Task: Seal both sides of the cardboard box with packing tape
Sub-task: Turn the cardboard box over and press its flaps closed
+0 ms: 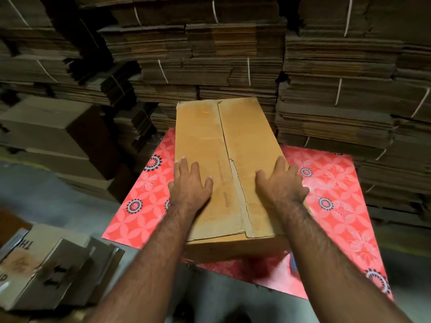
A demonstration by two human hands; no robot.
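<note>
A long brown cardboard box [210, 141] lies on a red flower-patterned table [331, 183], its two top flaps folded down and meeting along a ragged centre seam with no tape visible on it. My left hand [190, 183] rests flat on the left flap, fingers spread. On the right flap lies my right hand [282, 185], also flat, its outer fingers reaching over the box's right edge. No tape roll is clearly in view; a blurred dark shape shows under the box's near right corner.
Tall stacks of flattened cardboard [326, 78] bundled with white straps rise behind and to the right of the table. Assembled boxes [58, 136] stand at the left. Loose flattened cartons [46, 264] lie on the grey floor at lower left.
</note>
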